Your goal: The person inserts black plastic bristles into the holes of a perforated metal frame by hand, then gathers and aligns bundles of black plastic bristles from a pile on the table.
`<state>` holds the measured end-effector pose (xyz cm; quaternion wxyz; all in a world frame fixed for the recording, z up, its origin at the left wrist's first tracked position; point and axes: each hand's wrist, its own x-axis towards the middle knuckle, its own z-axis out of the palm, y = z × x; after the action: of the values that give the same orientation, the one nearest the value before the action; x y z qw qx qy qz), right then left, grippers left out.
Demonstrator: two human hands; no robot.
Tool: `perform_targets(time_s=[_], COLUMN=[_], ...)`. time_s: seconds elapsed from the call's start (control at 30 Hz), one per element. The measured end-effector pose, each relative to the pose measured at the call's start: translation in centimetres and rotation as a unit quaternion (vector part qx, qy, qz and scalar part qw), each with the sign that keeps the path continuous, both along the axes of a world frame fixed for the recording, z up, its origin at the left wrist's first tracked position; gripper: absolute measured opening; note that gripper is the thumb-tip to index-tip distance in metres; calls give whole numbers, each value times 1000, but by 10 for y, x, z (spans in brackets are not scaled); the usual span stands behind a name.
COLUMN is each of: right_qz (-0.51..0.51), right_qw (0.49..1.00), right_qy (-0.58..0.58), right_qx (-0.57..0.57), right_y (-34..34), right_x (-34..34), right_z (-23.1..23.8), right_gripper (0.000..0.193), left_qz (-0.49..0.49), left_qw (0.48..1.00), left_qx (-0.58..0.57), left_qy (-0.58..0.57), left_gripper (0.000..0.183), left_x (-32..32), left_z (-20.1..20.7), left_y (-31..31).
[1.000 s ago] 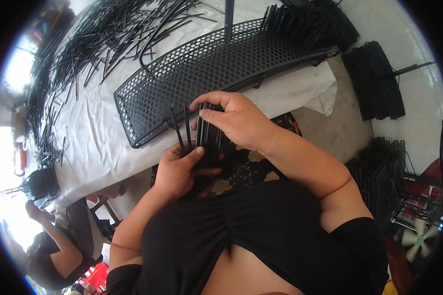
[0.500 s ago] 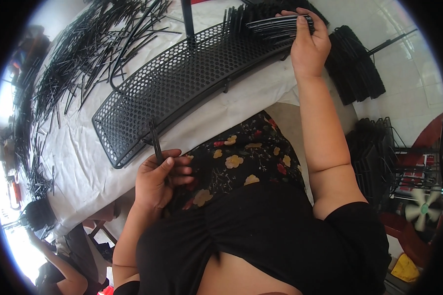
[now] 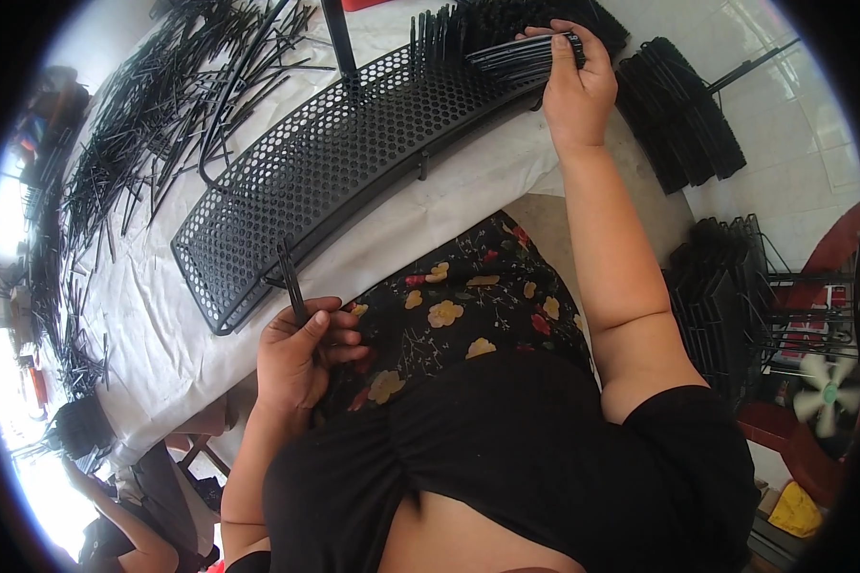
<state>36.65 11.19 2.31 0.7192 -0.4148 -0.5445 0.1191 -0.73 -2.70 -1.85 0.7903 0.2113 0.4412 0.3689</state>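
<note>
A long, curved black mesh panel (image 3: 325, 162) with honeycomb holes lies at an angle on the white-covered table. My left hand (image 3: 296, 353) is below its near left end, with thumb and fingers closed on a few thin black strips (image 3: 292, 277) that point up toward the panel's edge. At the panel's far right end my right hand (image 3: 581, 86) grips the ends of a bundle of glossy black strips (image 3: 511, 59), which fan out to the left over the mesh. Several upright black strips (image 3: 435, 43) stand at the panel's back edge beside that bundle.
Loose black strips (image 3: 153, 124) lie heaped across the table's left side. A black frame leg (image 3: 337, 38) rises behind the panel. Stacked dark pieces (image 3: 678, 115) stand at the right, above a small fan (image 3: 827, 393). Another person's arm (image 3: 115, 516) shows at lower left.
The view has shifted slightly, so the panel and my right hand appear a little farther left. Both hands keep their holds on the strips.
</note>
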Motion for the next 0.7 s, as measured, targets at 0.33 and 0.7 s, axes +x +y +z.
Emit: perform_targets(time_s=[0.33,0.7], right_qz=[-28,-4], right_qw=[995,995], right_qy=[-91,-97], right_qx=[-23,-23], right_y=[0,0], right_x=[-7,-9], right_z=[0,0], right_gripper=[16,17], left_qz=[-13,0], left_qw=[1000,1000], left_qx=[-6,3], left_qy=[16,15], left_gripper=[18,17], left_x=[4,4], left_z=[1,-1], left_y=[2,0])
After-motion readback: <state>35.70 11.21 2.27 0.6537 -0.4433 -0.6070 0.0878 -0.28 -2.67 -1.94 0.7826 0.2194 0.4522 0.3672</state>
